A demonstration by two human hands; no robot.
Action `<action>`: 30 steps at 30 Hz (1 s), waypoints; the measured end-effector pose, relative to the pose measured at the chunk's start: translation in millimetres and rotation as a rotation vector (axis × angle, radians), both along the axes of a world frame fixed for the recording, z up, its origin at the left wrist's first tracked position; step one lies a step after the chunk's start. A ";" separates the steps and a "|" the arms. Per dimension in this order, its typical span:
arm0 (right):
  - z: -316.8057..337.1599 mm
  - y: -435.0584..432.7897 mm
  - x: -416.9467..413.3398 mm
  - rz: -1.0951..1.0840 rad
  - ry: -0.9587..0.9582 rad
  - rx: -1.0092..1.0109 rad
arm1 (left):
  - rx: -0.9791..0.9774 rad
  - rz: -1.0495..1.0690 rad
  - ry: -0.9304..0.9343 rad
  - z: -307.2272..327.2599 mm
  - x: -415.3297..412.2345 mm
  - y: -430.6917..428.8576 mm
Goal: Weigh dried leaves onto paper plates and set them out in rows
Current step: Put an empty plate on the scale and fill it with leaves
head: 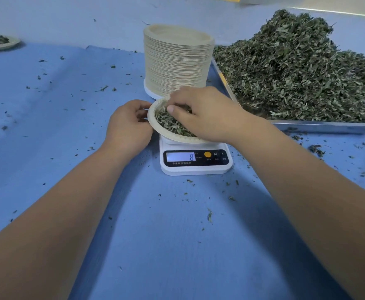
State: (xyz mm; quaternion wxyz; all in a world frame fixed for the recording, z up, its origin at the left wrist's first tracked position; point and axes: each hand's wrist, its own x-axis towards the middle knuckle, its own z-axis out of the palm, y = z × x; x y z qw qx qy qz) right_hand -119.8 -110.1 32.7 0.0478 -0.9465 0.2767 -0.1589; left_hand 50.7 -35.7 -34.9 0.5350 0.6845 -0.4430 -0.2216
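A small paper plate (153, 124) holding dried green leaves (168, 124) sits on a white digital scale (195, 167) whose display shows 8. My left hand (127, 126) rests at the plate's left rim, fingers touching its edge. My right hand (203, 113) reaches over the plate from the right, fingertips pinched on leaves inside it. A tall stack of empty paper plates (177, 61) stands just behind the scale. A big heap of dried leaves (303, 70) fills a metal tray (320, 126) at the right.
Blue cloth (69, 126) covers the table, strewn with leaf crumbs. One filled plate (0, 45) lies at the far left edge. The tray's front rim runs close to my right forearm.
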 end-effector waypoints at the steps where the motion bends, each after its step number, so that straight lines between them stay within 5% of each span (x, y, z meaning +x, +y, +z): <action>1: 0.6 -0.7 0.4 -0.005 0.007 0.000 | 0.002 -0.001 0.005 0.4 -0.5 0.8; 6: 2.4 3.1 -11.2 0.046 -0.289 0.098 | 0.015 0.004 0.027 0.6 -0.9 1.9; 12: -20.1 -5.9 -56.2 -0.178 -0.521 0.093 | 0.031 0.023 0.051 0.5 0.3 -0.4; 25: -38.3 -25.2 -83.2 -0.364 -0.512 0.098 | -0.111 0.089 0.317 6.5 2.2 1.0; 30: -31.1 -11.9 -76.9 -0.280 -0.588 0.068 | -0.115 0.098 0.239 5.8 -2.5 0.3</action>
